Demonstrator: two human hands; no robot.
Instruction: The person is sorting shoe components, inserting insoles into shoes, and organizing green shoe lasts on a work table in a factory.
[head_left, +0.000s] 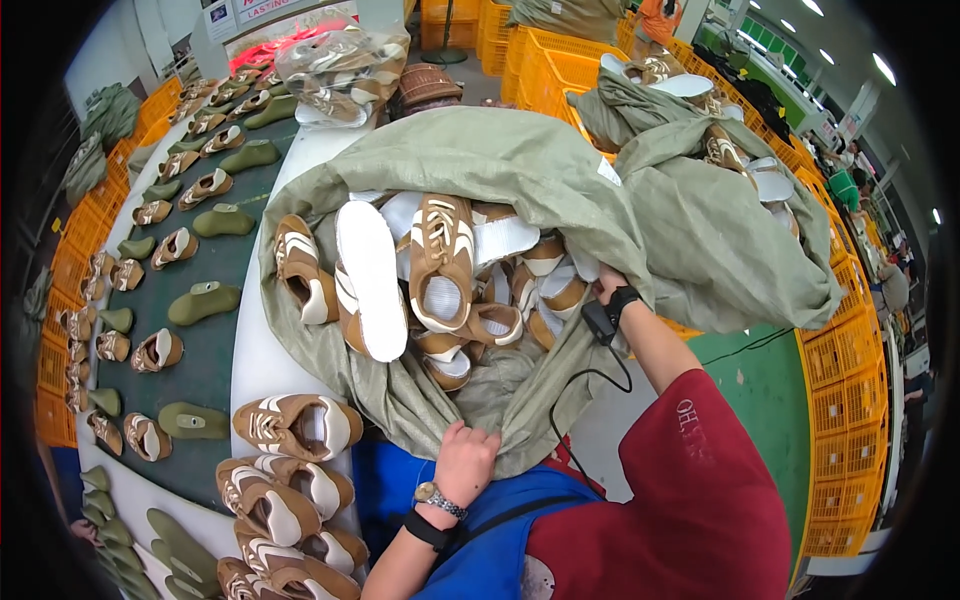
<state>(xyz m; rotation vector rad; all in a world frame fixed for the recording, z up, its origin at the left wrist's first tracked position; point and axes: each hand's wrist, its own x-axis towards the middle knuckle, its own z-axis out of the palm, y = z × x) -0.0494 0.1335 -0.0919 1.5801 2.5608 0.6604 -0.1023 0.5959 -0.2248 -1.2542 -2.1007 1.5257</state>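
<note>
A large grey-green woven sack [480, 140] lies open in front of me, its mouth rolled back around a pile of brown-and-white sneakers. Among them are a laced sneaker [440, 262] facing up and another turned so that its white sole [372, 280] shows. My left hand [468, 462], with a watch and a black band on the wrist, is closed on the near rim of the sack. At the right side of the mouth my right hand [607, 285] grips the sack edge beside the shoes; its fingers are partly hidden. A small black box with a cable hangs at that wrist.
To the left, a dark green conveyor [215, 340] carries sneakers and green shoe lasts [203, 302]. Finished-looking sneakers [297, 427] are stacked on the white ledge near me. A second filled sack [720, 230] stands at right, with orange crates [840, 400] beyond. A person [658, 20] is far back.
</note>
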